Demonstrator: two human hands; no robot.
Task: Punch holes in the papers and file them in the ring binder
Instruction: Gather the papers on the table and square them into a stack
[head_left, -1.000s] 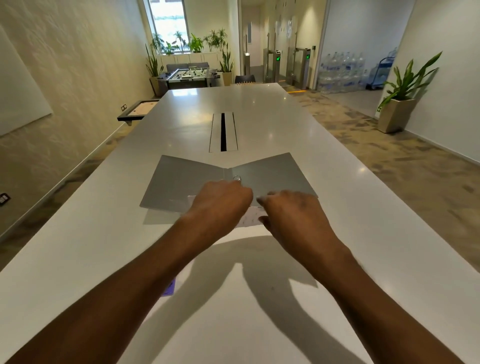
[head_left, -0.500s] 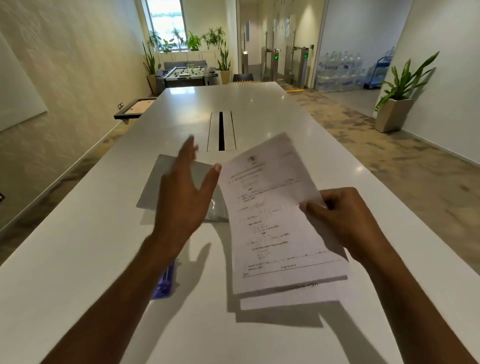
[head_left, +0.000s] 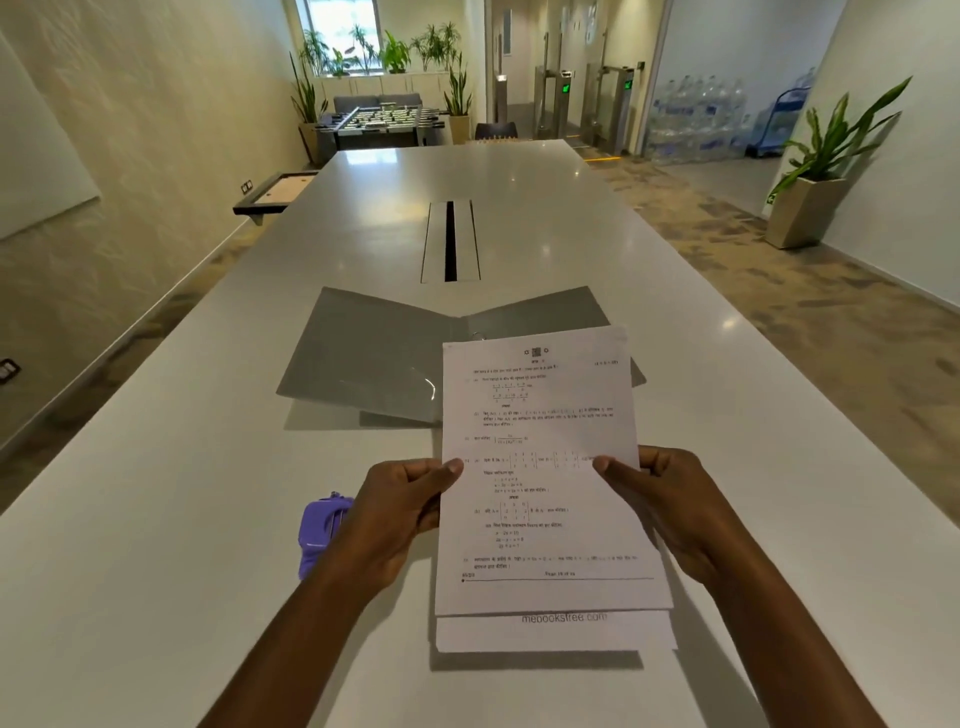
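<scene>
- A small stack of white printed paper sheets (head_left: 540, 467) is held above the long white glossy table (head_left: 156, 519); the lower sheets stick out below the top one, and a shadow lies on the table under the near edge
- The left hand (head_left: 400, 514) grips the stack's left edge, thumb on the printed face and fingers curled behind; the right hand (head_left: 670, 514) grips the right edge in the same way
- A small purple plastic hole punch (head_left: 319, 530) lies on the table just left of the left hand, partly hidden by the wrist
- Beyond the hands a grey ring binder (head_left: 374, 353) lies open and flat on the table; the top of the stack covers much of its right cover; one metal ring shows at the spine
- Farther on, a long cable slot (head_left: 450, 241) is set in the table's middle
- At the room's far end stands a foosball table (head_left: 382, 122) among potted plants; a tall plant in a pale planter (head_left: 821, 171) stands by the right wall
</scene>
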